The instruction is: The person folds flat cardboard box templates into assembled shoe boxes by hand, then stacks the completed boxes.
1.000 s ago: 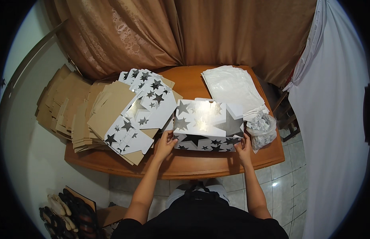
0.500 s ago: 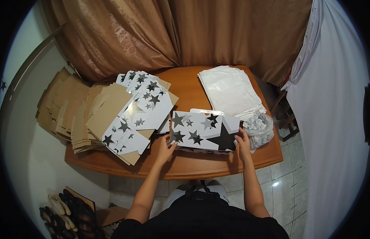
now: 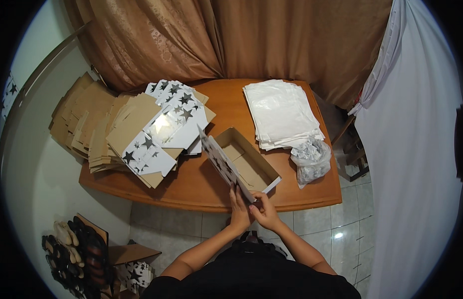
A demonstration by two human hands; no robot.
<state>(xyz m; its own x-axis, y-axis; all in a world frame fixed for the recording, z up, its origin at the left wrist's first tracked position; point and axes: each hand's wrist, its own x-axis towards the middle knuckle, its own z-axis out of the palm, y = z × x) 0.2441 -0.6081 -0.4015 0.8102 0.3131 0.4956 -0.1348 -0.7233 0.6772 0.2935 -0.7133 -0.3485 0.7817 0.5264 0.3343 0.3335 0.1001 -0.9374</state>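
A cardboard box (image 3: 256, 172) stands turned at an angle near the table's front edge, its plain brown inside showing. Its lid (image 3: 219, 162), white with black and grey stars outside, is raised on the left side. My left hand (image 3: 240, 212) holds the near end of the lid, fingers stretched along the starred outer face. Close beside it, my right hand (image 3: 265, 213) is closed on the lid's near corner, with thumb and fingers bent around the edge. My fingers partly cover that corner.
Stacked flat cardboard blanks (image 3: 134, 119), some star-printed, cover the table's left side. White paper sheets (image 3: 281, 114) lie at the back right, with a clear plastic bag of small packets (image 3: 311, 162) before them. Shoes (image 3: 74, 254) stand at lower left, below the wooden table (image 3: 191, 194).
The box was closed between my spread hands; now it is turned and its lid is up. Both hands have come together at the lid's near end. The whole view has shifted slightly.
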